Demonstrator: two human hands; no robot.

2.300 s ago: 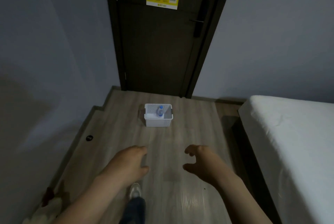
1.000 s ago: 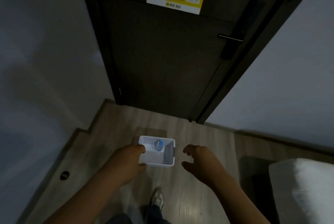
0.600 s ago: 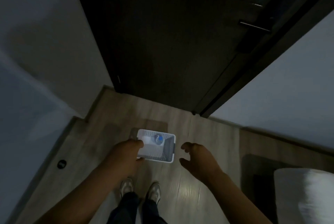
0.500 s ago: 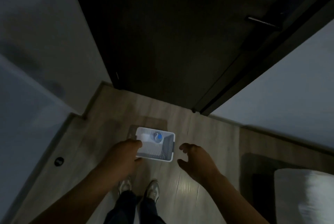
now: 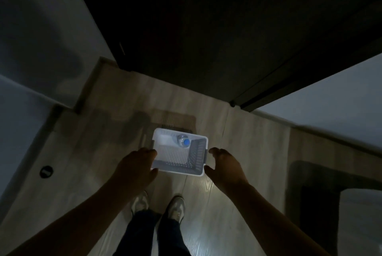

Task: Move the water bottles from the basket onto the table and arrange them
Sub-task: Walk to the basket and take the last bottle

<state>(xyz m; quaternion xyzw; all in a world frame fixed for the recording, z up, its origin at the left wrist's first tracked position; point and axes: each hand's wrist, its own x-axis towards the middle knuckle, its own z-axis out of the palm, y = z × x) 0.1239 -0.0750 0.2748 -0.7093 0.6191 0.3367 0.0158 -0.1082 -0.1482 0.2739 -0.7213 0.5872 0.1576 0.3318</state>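
A white plastic basket with perforated walls sits on the wooden floor in front of a dark door. One clear water bottle with a blue cap stands upright near its far wall. My left hand hovers at the basket's left near corner and overlaps its rim; whether it touches is unclear. Just off the right side, my right hand is spread with curled fingers and holds nothing. No table is in view.
The dark door stands straight ahead, with grey walls on both sides. My two shoes are planted just behind the basket. A round black floor fitting lies at the left. A white bed corner is at the lower right.
I have walked up to the basket and now look almost straight down on it. Both hands have come closer to its left and right sides.
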